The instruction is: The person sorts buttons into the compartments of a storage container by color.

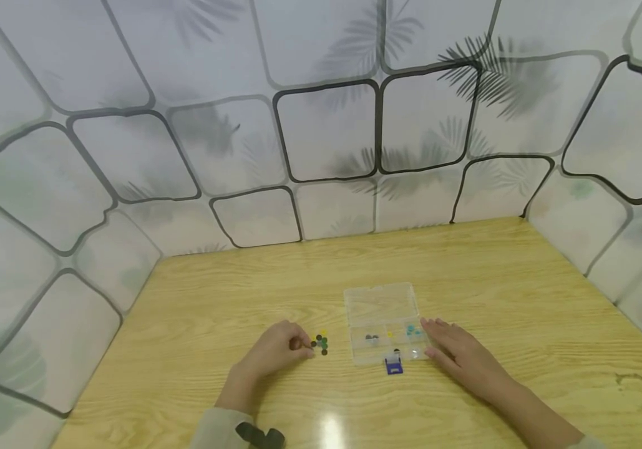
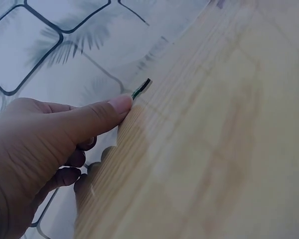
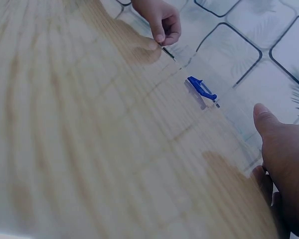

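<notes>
My left hand (image 1: 277, 350) has its thumb and forefinger tips right at the edge of a cluster of small round discs (image 1: 324, 342), dark, green and yellow. In the left wrist view the discs (image 2: 142, 88) show edge-on past the thumb; I cannot tell whether the fingers pinch one. A clear plastic box (image 1: 359, 354) lies with its lid (image 1: 379, 302) tilted back. Its compartments hold dark pieces (image 1: 372, 337), a yellow piece (image 1: 390, 334) and turquoise pieces (image 1: 412, 331). My right hand (image 1: 461, 358) lies with fingers extended, tips against the box's right side.
A blue latch (image 1: 393, 365) sticks out at the box's front edge, also seen as a blue clip (image 3: 202, 88) in the right wrist view. The wooden table (image 1: 231, 280) meets patterned walls (image 1: 326, 131) at the back and both sides.
</notes>
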